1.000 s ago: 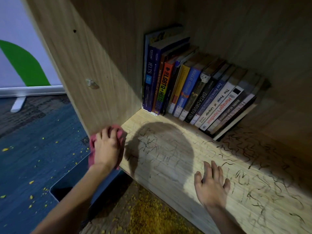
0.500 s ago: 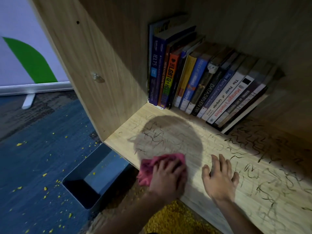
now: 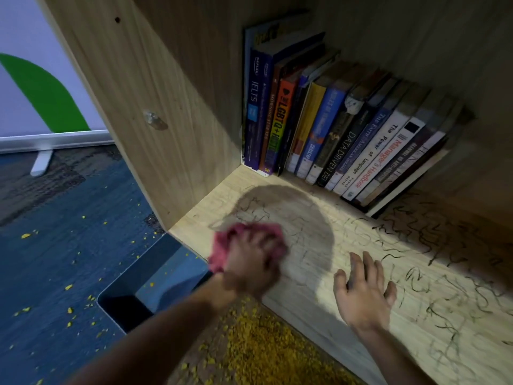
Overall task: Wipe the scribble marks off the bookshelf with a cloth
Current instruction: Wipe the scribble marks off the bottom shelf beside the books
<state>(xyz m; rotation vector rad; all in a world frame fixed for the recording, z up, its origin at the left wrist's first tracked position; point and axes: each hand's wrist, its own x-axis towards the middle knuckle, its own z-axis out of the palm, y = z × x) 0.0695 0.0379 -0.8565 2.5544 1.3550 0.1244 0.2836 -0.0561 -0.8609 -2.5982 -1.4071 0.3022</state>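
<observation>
The pink cloth (image 3: 222, 241) sits near the front left corner of the shelf board (image 3: 313, 304). It is bunched under my left hand (image 3: 254, 266), whose fingers curl over it so I can bear down on the scribble marks (image 3: 416, 245). The hand is blurred, so I judge it mid-stroke. Most marks run rightward along the board, not yet wiped. My right hand (image 3: 363, 295) lies open, fingers spread flat by the front edge, likely to brace me. The books (image 3: 347, 129) lean along the back edge, apart from the cloth.
</observation>
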